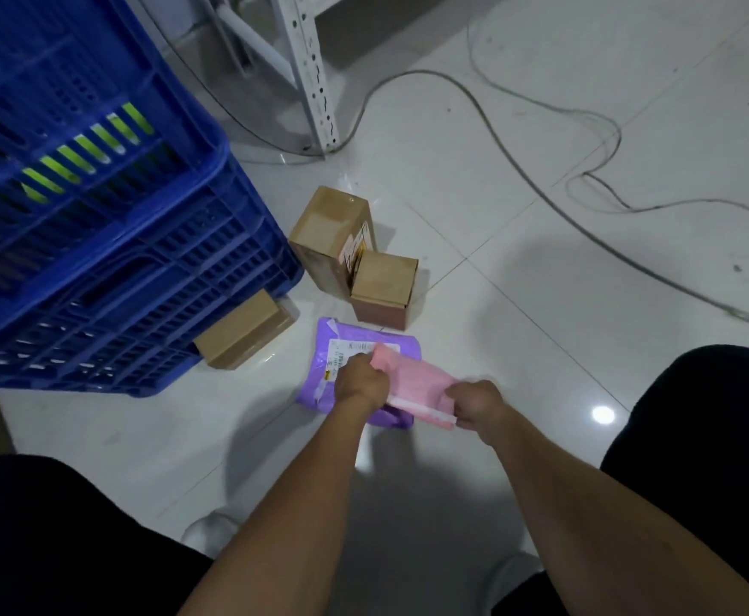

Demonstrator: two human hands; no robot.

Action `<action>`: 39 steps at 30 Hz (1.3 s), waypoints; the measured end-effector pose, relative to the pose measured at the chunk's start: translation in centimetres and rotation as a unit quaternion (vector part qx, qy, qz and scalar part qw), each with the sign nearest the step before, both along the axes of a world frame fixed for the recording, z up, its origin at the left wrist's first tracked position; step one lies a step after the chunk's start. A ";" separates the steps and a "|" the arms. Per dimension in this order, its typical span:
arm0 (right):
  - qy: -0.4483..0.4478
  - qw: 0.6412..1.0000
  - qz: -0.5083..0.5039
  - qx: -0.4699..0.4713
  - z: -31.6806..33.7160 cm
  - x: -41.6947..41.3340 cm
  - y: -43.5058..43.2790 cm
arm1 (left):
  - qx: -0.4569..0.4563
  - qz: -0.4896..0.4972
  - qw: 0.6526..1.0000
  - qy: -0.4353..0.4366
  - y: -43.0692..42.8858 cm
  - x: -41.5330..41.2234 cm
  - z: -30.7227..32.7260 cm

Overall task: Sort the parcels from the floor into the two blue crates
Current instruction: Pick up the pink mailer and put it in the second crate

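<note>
Parcels lie scattered on the white tile floor (519, 224) in the head view. A pink mailer (412, 384) sits just below centre, gripped at both ends: the left hand (360, 381) is closed on its 9 o'clock end, the right hand (474, 404) is pinching its 4 o'clock corner. Whether the mailer is lifted or resting is unclear. It overlaps a purple mailer (350, 349) lying flat beneath it, with a white label partly covered by the left hand. At 12 o'clock from the mailers stands a small box (386, 282), touching a taller box (328, 237) at its 10 o'clock. At 9 o'clock from the purple mailer a flat box (243, 329) lies against the base of a blue crate (110, 277), which fills the 9 to 11 o'clock part of the frame; something yellow-green shows through its slats. A white shelf leg (314, 82) stands at 12 o'clock, and grey cables (541, 188) trail over the floor from 12 to 3 o'clock. Dark-clothed knees frame the bottom corners.
</note>
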State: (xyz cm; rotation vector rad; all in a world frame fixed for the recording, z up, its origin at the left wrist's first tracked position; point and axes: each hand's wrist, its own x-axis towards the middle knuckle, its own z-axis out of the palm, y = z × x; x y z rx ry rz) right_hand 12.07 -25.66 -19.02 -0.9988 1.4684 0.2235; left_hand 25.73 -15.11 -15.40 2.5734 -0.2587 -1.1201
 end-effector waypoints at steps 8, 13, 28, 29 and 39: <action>-0.010 0.999 0.012 -0.049 0.8 2.8 -1.7 | -0.045 0.091 0.994 0.035 0.8 2.8 0.4; -0.012 0.995 0.082 -0.059 5.8 2.9 -1.3 | -0.047 0.079 0.995 0.037 2.1 4.1 4.3; -0.048 0.991 0.102 -0.078 46.6 5.5 3.2 | -0.070 0.064 0.995 0.015 8.3 7.5 44.3; -0.052 0.990 0.105 -0.082 49.5 5.8 3.5 | -0.076 0.076 0.994 0.017 8.8 7.7 47.3; -0.109 0.979 0.123 -0.119 69.4 12.1 8.4 | -0.159 0.186 0.969 0.021 15.4 11.6 67.9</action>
